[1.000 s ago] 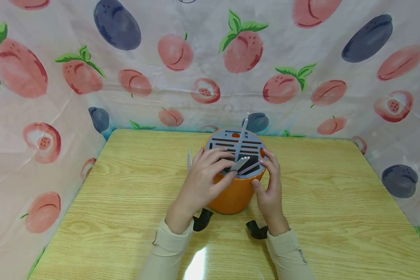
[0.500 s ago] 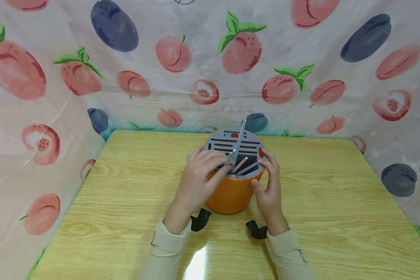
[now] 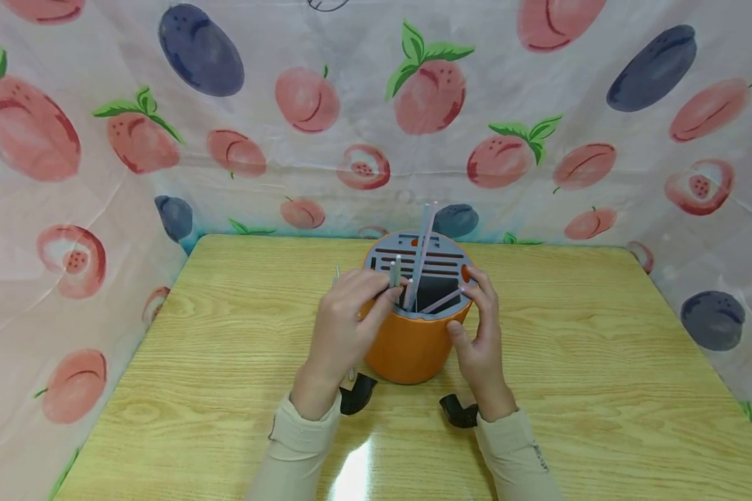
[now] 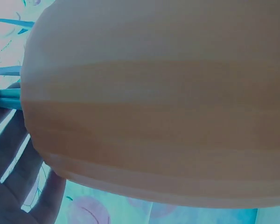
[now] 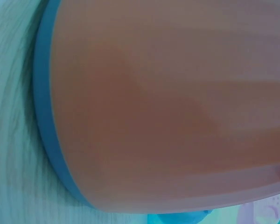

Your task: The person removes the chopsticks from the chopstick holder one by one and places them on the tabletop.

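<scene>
An orange knife holder (image 3: 407, 351) with a grey slotted top stands upright on the table; its orange wall fills most of both wrist views. At its open front slot, my left hand (image 3: 345, 320) pinches two pale thin sticks (image 3: 395, 268) upright between thumb and fingers. The left wrist view shows the fingers around these sticks (image 4: 9, 99) beyond the rim. My right hand (image 3: 484, 327) grips the holder's right rim, thumb on the outer wall and fingers over the top. Long pale sticks (image 3: 422, 254) lean back from the slot, and a lilac stick (image 3: 441, 300) slants toward the right fingers.
More thin sticks (image 3: 352, 374) lie left of the holder, mostly hidden by the left hand. Black curved mounts (image 3: 357, 394) sit at both wrists. Behind the wooden table (image 3: 601, 362) hangs a fruit-printed cloth (image 3: 288, 153).
My left hand has moved slightly left, bringing the pinched sticks from a rightward slant to nearly upright at the slot's left side. The right hand keeps its grip on the rim.
</scene>
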Demonstrator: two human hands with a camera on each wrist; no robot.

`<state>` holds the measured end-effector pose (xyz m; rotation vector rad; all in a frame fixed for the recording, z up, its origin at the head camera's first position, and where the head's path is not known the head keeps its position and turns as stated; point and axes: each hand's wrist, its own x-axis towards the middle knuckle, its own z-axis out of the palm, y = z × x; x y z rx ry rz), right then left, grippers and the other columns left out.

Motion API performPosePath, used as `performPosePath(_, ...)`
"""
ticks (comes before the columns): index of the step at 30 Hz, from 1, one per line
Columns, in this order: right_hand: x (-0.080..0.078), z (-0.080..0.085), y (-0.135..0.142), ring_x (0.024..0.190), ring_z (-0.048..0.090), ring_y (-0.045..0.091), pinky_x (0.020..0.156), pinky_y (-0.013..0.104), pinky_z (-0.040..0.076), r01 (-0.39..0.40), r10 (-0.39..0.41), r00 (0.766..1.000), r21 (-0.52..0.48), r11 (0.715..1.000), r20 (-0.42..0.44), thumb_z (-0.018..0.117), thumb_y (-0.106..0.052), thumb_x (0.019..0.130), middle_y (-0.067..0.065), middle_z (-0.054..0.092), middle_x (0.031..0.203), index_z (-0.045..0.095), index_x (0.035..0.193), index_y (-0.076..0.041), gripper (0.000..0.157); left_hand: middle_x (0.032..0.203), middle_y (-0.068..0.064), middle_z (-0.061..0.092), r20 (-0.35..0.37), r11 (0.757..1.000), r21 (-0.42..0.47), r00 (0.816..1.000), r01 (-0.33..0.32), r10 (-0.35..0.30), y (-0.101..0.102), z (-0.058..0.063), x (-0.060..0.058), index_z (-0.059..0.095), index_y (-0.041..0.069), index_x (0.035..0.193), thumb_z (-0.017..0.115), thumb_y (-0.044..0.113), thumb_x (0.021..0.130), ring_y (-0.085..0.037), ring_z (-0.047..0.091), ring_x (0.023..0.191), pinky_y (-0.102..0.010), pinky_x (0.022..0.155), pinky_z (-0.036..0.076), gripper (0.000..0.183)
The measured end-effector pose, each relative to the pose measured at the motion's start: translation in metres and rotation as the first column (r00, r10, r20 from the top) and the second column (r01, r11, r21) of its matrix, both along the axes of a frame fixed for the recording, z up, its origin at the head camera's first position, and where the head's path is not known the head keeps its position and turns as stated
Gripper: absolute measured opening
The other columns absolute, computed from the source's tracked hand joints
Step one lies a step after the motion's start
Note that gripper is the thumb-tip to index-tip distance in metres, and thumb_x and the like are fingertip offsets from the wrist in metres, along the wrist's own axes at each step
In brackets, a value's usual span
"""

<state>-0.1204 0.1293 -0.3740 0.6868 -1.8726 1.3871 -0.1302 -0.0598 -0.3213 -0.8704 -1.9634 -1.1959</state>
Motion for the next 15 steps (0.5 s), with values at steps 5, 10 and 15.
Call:
performPosePath(5, 0.0007, 0.0005, 0.0004, 0.125, 0.026, 0.035, 0.105, 0.040, 0.019, 0.002, -0.002, 1.000, 0.004, 1.000, 0.009, 0.046, -0.042, 0.091, 0.031, 0.029, 0.132, 0.040, 0.115, 0.012, 0.059, 0.090, 0.002, 0.063, 0.037, 0.990, 0.129, 0.998, -0.056, 0.051, -0.0026, -0.0011, -0.0003, 0.066, 0.008, 0.088, 0.058, 0.014, 0.087, -0.011, 0.057, 0.082, -0.025, 0.073, 0.046, 0.010)
performPosePath(10, 0.0013, 0.0011, 0.0006, 0.126, 0.025, 0.035, 0.105, 0.039, 0.019, -0.002, 0.002, 1.000, 0.002, 1.000, 0.018, 0.046, -0.042, 0.090, 0.030, 0.028, 0.132, 0.040, 0.116, 0.011, 0.059, 0.088, 0.002, 0.064, 0.070, 0.970, 0.233, 0.996, -0.075, 0.060, -0.0040, 0.0005, 0.0009, 0.066, 0.008, 0.088, 0.056, 0.011, 0.088, -0.010, 0.058, 0.079, -0.026, 0.071, 0.048, 0.010)
performPosePath(15, 0.0011, 0.0012, 0.0008, 0.126, 0.025, 0.035, 0.105, 0.040, 0.019, -0.003, 0.003, 1.000, 0.004, 1.000, 0.020, 0.046, -0.042, 0.090, 0.029, 0.028, 0.133, 0.040, 0.116, 0.011, 0.059, 0.087, 0.001, 0.063, 0.062, 0.953, 0.298, 0.997, -0.053, 0.036, -0.0054, 0.0041, 0.0037, 0.065, 0.007, 0.091, 0.054, 0.011, 0.089, -0.012, 0.057, 0.073, -0.026, 0.067, 0.048, 0.012)
